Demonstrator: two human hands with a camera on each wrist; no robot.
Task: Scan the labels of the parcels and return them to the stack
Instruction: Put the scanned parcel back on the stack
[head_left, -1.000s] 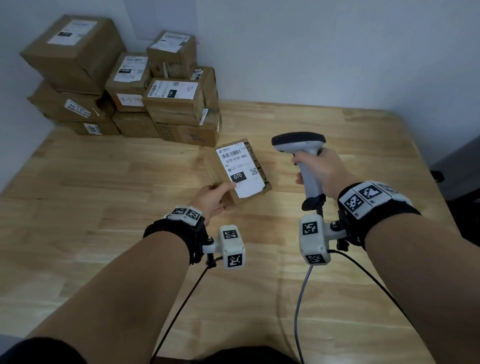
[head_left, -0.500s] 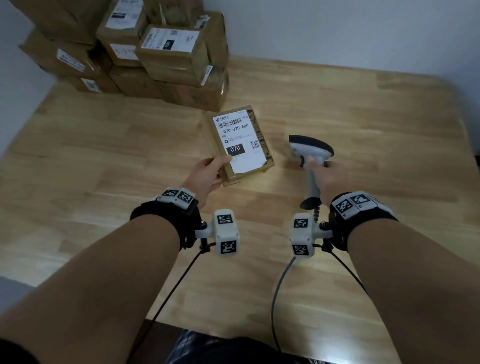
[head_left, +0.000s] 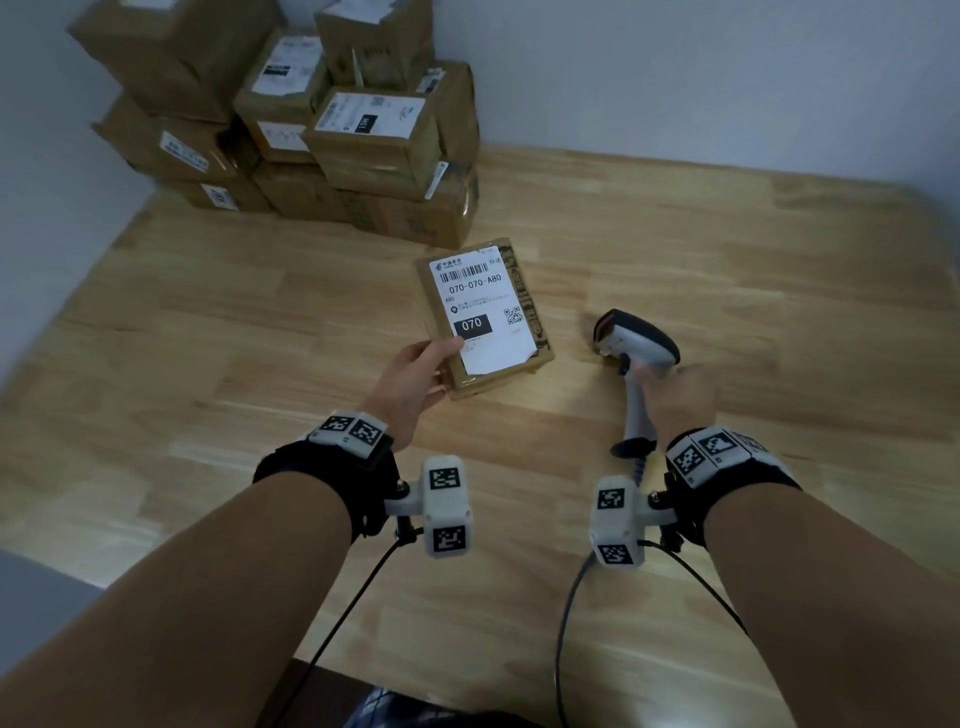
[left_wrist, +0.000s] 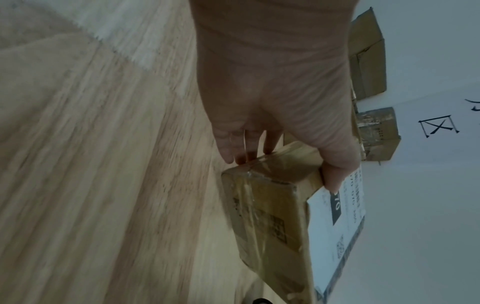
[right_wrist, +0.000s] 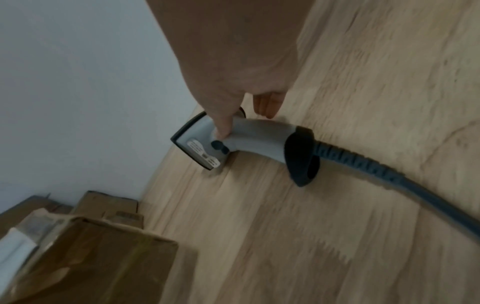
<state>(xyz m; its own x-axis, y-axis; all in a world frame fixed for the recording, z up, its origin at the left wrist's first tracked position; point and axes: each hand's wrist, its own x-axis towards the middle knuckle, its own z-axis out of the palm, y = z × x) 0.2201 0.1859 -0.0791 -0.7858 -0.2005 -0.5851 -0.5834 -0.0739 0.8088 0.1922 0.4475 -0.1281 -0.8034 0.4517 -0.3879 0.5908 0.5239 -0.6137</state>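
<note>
Near the middle of the pale wooden tabletop (head_left: 727, 270), a flat brown cardboard parcel wrapped in clear tape (head_left: 485, 317) is held at its near left corner by the left hand (head_left: 415, 384), thumb on the label and fingers curled underneath; the left wrist view shows its held end raised off the wood. Its long axis runs away from the person, leaning slightly left at the far end, toward the stack of brown cardboard boxes (head_left: 322, 130) piled in the far left corner against the pale wall (head_left: 675, 78). A white shipping label (head_left: 480, 312) faces up, with a barcode, "070-070-A80", "A80", a black block reading "070" and a small QR code; the finer print is too small to read. Boxes in the stack carry white labels too, blurred beyond reading. Just right of the parcel and apart from it, a grey and black handheld barcode scanner (head_left: 636, 358) lies on the wood, head pointing away and to the left, handle toward the person, its dark ribbed cable (right_wrist: 376, 170) trailing back. The right hand (head_left: 675, 395) rests over the handle with fingers loosely bent and the thumb touching the head; whether it grips cannot be told. Bare wood stretches wide to the right and front, and a narrow strip separates parcel from stack.
</note>
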